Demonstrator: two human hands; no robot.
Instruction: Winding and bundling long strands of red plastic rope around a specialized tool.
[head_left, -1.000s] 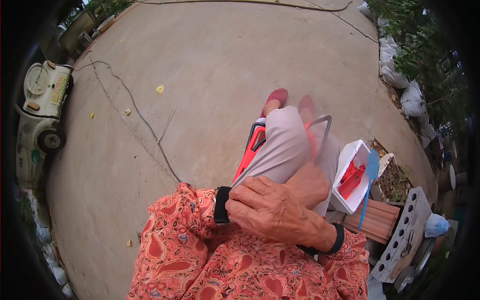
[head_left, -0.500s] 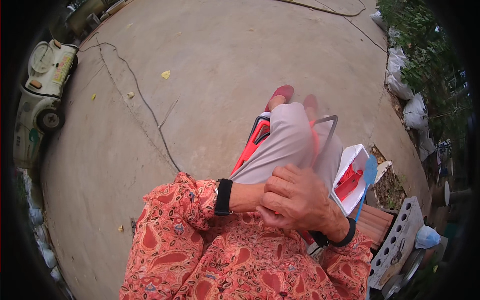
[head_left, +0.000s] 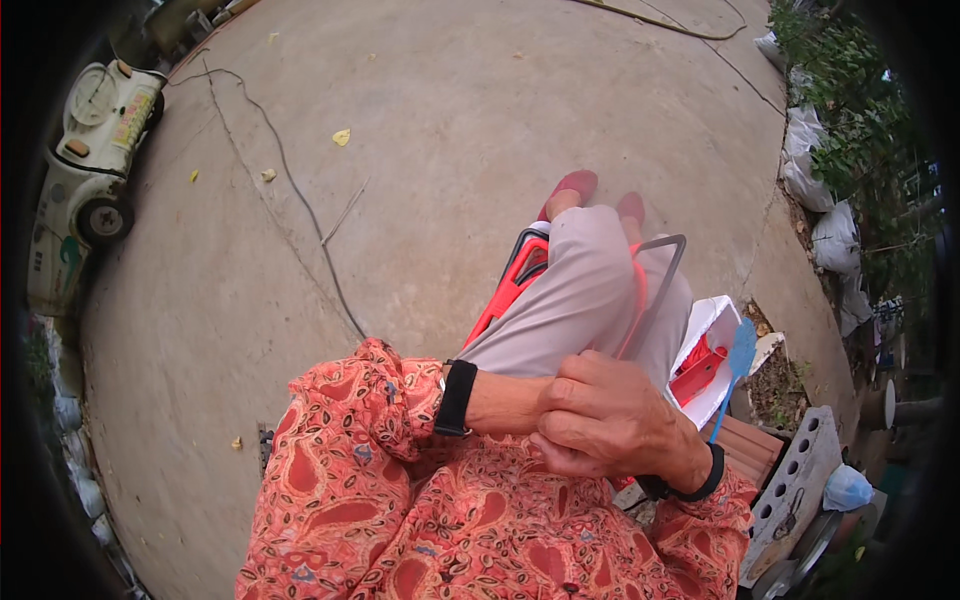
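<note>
In front of my torso, my right hand [head_left: 622, 415] crosses over to the left side with its fingers curled round my left wrist or hand. My left forearm [head_left: 505, 402] reaches in from the left, and its hand disappears behind the right one, fingers hidden. Each wrist wears a black band, the left band [head_left: 456, 397] and the right band [head_left: 712, 474]. Below the hands lie my legs in light grey trousers [head_left: 585, 265]. A red frame with black edging [head_left: 510, 285] stands along the left leg, and a dark bent bar [head_left: 670, 275] rises at the right one.
To the right stand a white box [head_left: 708, 325] with red things inside, a blue fly swatter [head_left: 741, 350], brown bricks [head_left: 750, 445] and a perforated grey block [head_left: 795, 490]. White sacks [head_left: 835, 235] line the bushes. A pale vehicle [head_left: 85, 190] is at left; a cable [head_left: 300, 200] crosses the concrete.
The whole view has shifted slightly, so the scene sits a little further right. My right hand remains over the left with its fingers curled, slightly lower in the picture.
</note>
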